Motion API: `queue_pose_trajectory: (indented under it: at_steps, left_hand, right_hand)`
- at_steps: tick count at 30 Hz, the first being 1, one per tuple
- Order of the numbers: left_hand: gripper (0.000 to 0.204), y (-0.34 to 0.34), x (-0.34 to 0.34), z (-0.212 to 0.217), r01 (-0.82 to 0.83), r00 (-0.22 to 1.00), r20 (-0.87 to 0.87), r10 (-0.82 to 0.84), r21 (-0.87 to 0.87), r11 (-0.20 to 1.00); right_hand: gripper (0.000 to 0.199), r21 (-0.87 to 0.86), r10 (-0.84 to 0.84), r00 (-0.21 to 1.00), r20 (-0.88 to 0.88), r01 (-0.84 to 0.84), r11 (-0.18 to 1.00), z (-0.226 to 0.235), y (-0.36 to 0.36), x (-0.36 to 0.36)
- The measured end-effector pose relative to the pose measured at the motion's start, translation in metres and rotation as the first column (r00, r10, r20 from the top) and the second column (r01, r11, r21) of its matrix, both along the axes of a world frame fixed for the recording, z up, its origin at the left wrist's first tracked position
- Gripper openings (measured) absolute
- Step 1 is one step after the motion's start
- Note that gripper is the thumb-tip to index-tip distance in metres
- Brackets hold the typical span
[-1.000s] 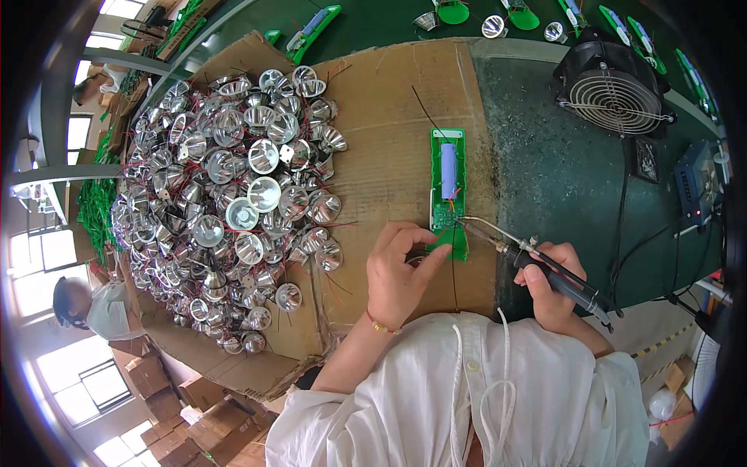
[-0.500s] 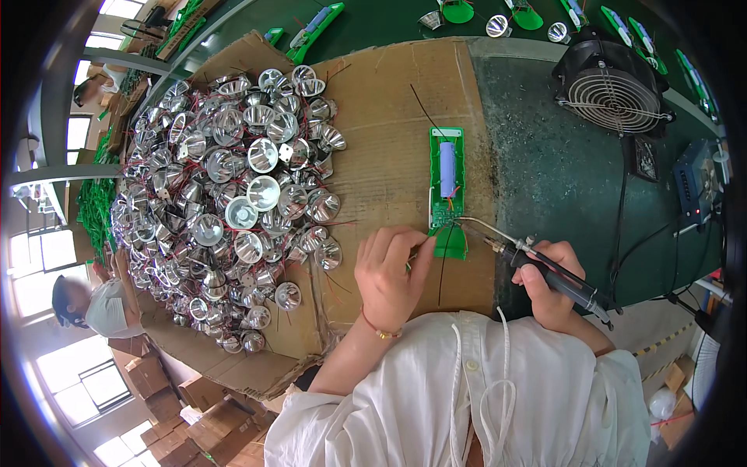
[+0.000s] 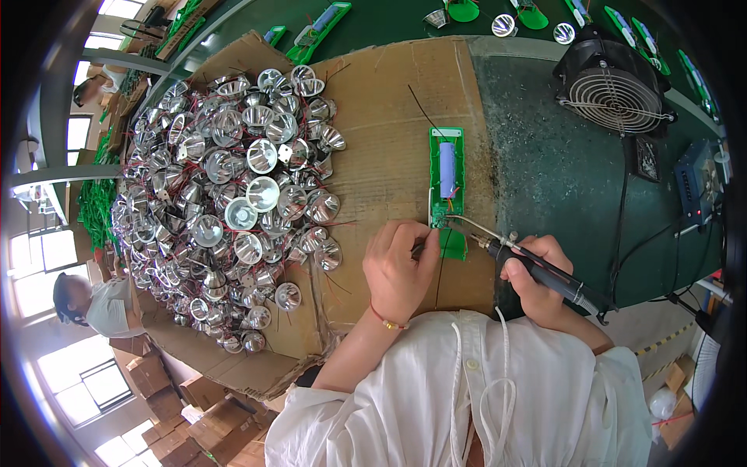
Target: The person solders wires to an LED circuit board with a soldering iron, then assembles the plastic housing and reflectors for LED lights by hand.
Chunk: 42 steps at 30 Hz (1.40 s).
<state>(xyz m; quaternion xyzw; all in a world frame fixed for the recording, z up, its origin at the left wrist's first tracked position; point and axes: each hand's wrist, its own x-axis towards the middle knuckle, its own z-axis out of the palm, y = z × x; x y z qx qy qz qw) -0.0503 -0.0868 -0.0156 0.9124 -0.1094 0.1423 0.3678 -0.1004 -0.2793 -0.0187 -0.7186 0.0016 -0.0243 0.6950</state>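
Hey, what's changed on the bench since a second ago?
The right hand and its soldering iron shifted slightly left. The black wire swung its lower end left; the far reflectors drifted right. The green housing and fan stayed about put.

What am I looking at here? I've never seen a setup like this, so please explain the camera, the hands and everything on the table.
There's no robot: these are a person's bare hands. The view comes from a wide fisheye camera worn on the head, looking down, so straight edges bend. The right hand holds what looks like a soldering iron, its tip at a small circuit board in a green casing with a purple cylinder. The left hand is beside the casing's lower part; what it pinches is too small to tell. The casing lies on cardboard. To its left is a pile of shiny reflector cups; to its right, a black fan on the green tabletop.
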Motion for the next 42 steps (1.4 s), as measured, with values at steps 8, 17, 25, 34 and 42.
queue_pose_trajectory:
  at_steps: [8,17,25,34,42]
  left_hand:
    - [0.013,0.001,-0.001,-0.002,0.005,1.0,-0.003,-0.005,0.003,1.0]
    - [0.013,0.002,0.003,0.001,0.019,1.0,0.002,-0.019,0.024,1.0]
    - [0.013,0.013,0.009,0.022,0.198,0.885,-0.446,-0.131,0.107,0.974]
    - [0.02,-0.014,0.192,0.04,0.228,0.941,-0.313,-0.127,0.31,0.923]
    - [0.028,0.001,0.356,0.022,-0.149,0.949,0.314,0.023,0.382,0.912]
  right_hand:
    - [0.016,-0.001,-0.049,0.999,0.007,0.049,0.999,-0.002,0.001,-0.004]
    - [0.017,0.019,-0.059,0.99,0.128,0.057,0.998,-0.005,-0.006,-0.001]
    - [0.015,0.129,-0.231,0.97,0.08,0.219,0.967,-0.003,-0.028,0.004]
    - [0.013,0.158,-0.326,0.942,-0.079,0.334,0.929,-0.011,-0.039,0.008]
    - [0.02,0.141,-0.322,0.943,-0.085,0.331,0.933,-0.029,-0.043,0.01]
